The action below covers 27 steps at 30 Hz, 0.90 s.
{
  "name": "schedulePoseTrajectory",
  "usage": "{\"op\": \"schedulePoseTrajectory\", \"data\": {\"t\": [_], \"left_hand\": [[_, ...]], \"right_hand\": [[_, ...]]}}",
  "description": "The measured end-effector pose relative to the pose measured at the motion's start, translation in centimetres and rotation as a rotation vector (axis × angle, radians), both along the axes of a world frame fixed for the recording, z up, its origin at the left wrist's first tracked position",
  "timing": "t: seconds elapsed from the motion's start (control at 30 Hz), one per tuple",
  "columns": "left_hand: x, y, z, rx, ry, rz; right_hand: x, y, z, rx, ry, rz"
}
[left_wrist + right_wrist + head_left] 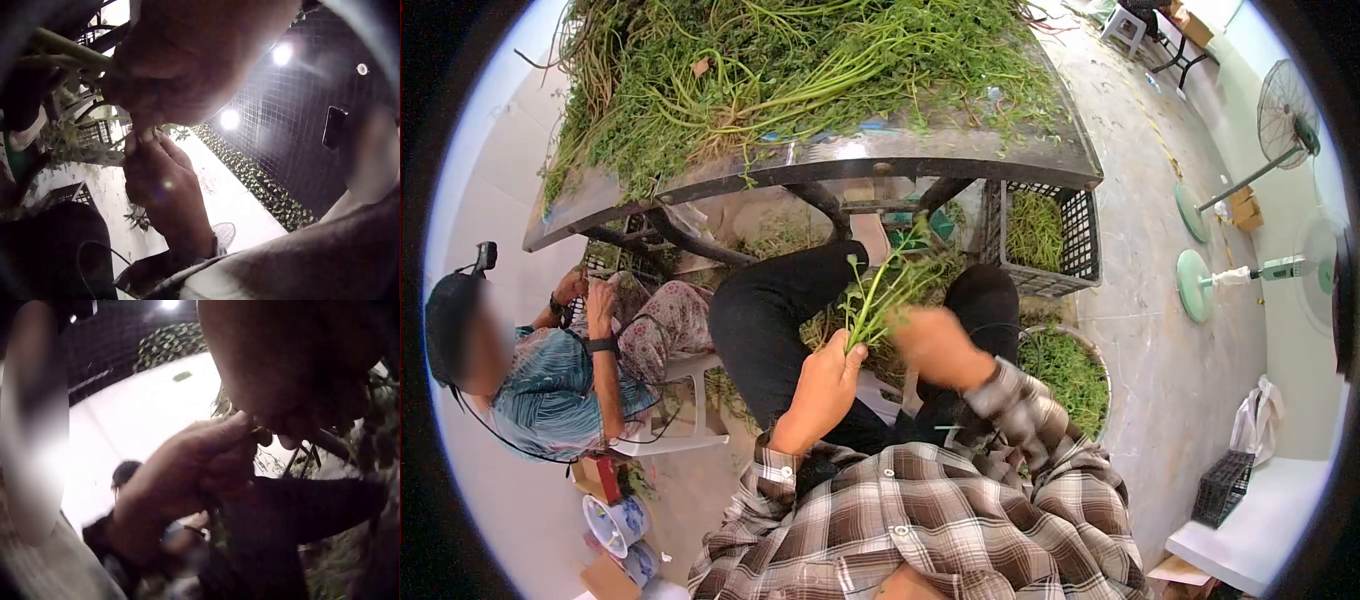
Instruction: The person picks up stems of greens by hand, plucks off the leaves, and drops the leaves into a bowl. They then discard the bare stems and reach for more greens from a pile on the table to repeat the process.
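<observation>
A small bunch of green stems rises from my left hand, which grips its lower end between thumb and curled fingers. My right hand is blurred in the head view, just right of the bunch. In the left wrist view the right hand has its fingertips together against the left hand, by the stems. The right wrist view is dark; there the left hand meets the right hand at the fingertips, and what lies between them is mostly hidden.
A table heaped with greens stands in front. Below its right end is a black crate of stems, with a round basket of leaves nearer. A seated person works at the left. Fans stand at the right.
</observation>
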<state>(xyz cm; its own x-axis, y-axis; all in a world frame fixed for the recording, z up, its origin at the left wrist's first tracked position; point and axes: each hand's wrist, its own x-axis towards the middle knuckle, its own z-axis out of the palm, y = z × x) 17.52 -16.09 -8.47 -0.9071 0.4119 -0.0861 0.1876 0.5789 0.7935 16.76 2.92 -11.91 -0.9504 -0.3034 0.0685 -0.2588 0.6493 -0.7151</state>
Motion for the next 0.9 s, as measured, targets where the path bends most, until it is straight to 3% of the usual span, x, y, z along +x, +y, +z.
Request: {"op": "schedulePoseTrajectory", "data": {"t": [0.07,0.17,0.23,0.3,0.37,0.4,0.47,0.5,0.53,0.57,0.63,0.7,0.77,0.83,0.9], "left_hand": [[0.1,0.5,0.9,0.084,-0.086,0.007],[-0.5,2.2,1.9,0.149,-0.011,-0.042],[-0.7,2.4,2.4,0.147,-0.088,-0.053],[-0.4,1.6,2.3,0.236,-0.214,-0.012],[-0.5,0.6,2.0,0.272,-0.210,0.024],[-0.2,0.2,1.8,0.300,-0.213,0.071],[-0.2,0.1,0.3,0.353,-0.237,0.079],[-0.7,0.3,-0.2,0.418,-0.241,0.075],[-0.7,0.9,0.5,0.419,-0.217,0.080],[-0.8,1.4,0.7,0.426,-0.218,0.079],[-0.8,1.9,1.0,0.419,-0.188,0.098],[-0.8,1.9,0.8,0.349,-0.104,0.097],[-0.8,1.6,0.0,0.285,-0.020,0.093],[-0.7,1.1,-0.8,0.023,0.162,0.007],[-0.7,1.1,-0.2,0.006,0.120,0.026]], "right_hand": [[-1.5,1.9,-0.5,0.049,0.001,-0.066],[-2.4,3.2,-0.7,-0.099,0.205,-0.148],[-3.0,4.0,-1.5,-0.185,0.289,-0.325],[-3.3,8.9,-3.4,-0.765,-0.102,-0.681],[-2.4,13.2,-1.1,-1.064,-0.287,-0.806],[-2.0,12.4,0.2,-1.059,-0.302,-0.805],[-1.0,9.4,2.3,-0.568,0.090,-0.571],[-0.7,7.4,3.0,-0.723,-0.189,-0.582],[0.0,5.9,3.4,-0.615,-0.160,-0.428],[0.6,3.8,5.1,-0.695,-0.268,-0.359],[1.3,-0.1,4.8,-0.644,0.003,-0.234],[1.1,-1.2,5.8,-0.678,-0.050,-0.188],[0.8,-1.9,6.1,-0.649,-0.284,-0.047],[0.4,-2.5,5.6,-0.639,-0.243,-0.026],[0.1,-3.0,5.4,-0.618,-0.171,0.014]]}}
